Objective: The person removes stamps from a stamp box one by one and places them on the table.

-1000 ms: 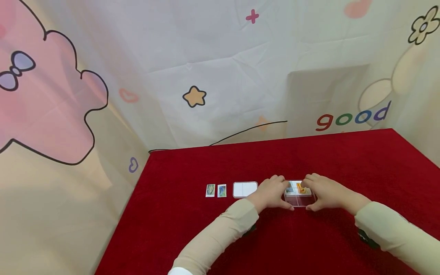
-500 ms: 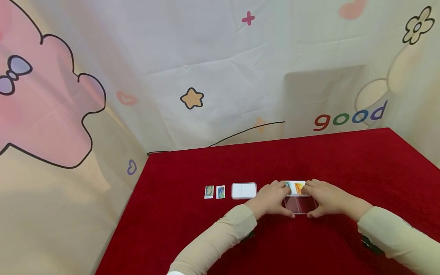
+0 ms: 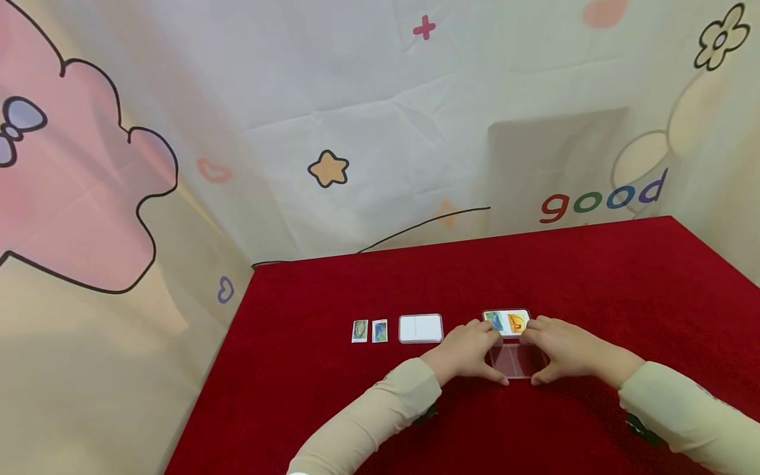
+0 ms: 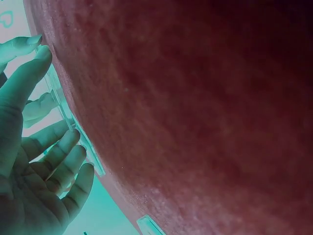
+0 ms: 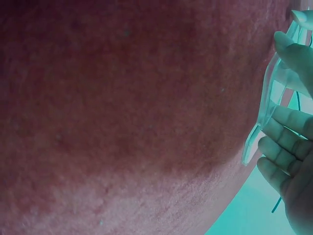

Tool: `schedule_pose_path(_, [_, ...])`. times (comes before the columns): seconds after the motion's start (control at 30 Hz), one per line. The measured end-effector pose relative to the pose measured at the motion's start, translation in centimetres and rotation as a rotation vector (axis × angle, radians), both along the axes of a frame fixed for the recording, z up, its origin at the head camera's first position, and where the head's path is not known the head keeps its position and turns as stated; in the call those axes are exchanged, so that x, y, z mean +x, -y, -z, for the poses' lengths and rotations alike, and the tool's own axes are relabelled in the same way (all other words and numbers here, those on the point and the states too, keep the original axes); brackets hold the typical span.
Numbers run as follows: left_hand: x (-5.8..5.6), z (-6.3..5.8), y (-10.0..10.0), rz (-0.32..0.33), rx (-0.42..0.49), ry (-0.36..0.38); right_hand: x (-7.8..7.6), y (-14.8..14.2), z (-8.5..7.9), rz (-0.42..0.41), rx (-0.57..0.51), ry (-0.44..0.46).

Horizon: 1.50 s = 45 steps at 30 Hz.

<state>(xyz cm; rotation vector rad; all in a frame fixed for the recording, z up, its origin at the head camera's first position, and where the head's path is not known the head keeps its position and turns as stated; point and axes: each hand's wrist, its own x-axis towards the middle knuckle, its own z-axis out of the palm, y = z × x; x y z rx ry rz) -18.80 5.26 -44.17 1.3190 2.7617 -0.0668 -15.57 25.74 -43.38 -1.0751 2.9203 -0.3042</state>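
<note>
In the head view my left hand and right hand grip a clear plastic lid from its two sides, thumbs at the near edge and fingers at the far edge. Just beyond it lies a small clear-rimmed case, showing a green-blue picture stamp and an orange one on white. Fingertips partly cover the case's near edge. In the wrist views, the left hand and right hand have the clear plastic between thumb and fingers.
Left of the hands lies a second case with a white inside. Two small picture stamps lie side by side further left. A red cloth covers the table; a printed curtain hangs behind.
The clear lid has moved toward me, off the case, held by both hands. More of the case and its two pictures now shows. The white case and the loose stamps have stayed put.
</note>
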Motion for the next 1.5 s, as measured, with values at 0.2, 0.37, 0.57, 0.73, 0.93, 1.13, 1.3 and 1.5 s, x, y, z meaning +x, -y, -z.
schedule_pose_path(0.2, [-0.16, 0.35, -0.10, 0.009, -0.005, -0.007, 0.05, -0.04, 0.16, -0.010, 0.011, -0.009])
schedule_pose_path(0.37, [-0.20, 0.74, -0.07, 0.010, 0.009, -0.004, 0.10, -0.10, 0.29, 0.001, -0.003, 0.018])
schedule_pose_path(0.57, [-0.20, 0.82, 0.03, 0.013, 0.014, 0.001, 0.16, -0.41, 0.56, 0.011, -0.054, 0.049])
schedule_pose_path(0.73, [-0.23, 0.82, 0.05, 0.014, 0.015, -0.001, 0.13, -0.59, 0.75, 0.004, -0.073, 0.031])
schedule_pose_path(0.93, [-0.15, 0.68, 0.19, 0.023, 0.015, 0.000, 0.03, -0.74, 0.97, 0.004, -0.068, 0.012])
schedule_pose_path(1.13, [-0.16, 0.59, 0.32, 0.014, 0.021, 0.023, 0.09, -0.73, 0.84, 0.018, -0.074, 0.061])
schedule_pose_path(1.3, [-0.11, 0.42, 0.53, -0.001, 0.028, 0.061, 0.16, -0.55, 0.45, 0.032, -0.071, 0.093])
schedule_pose_path(1.5, [-0.23, 0.45, 0.63, -0.013, 0.060, 0.101, 0.32, -0.59, 0.36, 0.049, -0.078, 0.106])
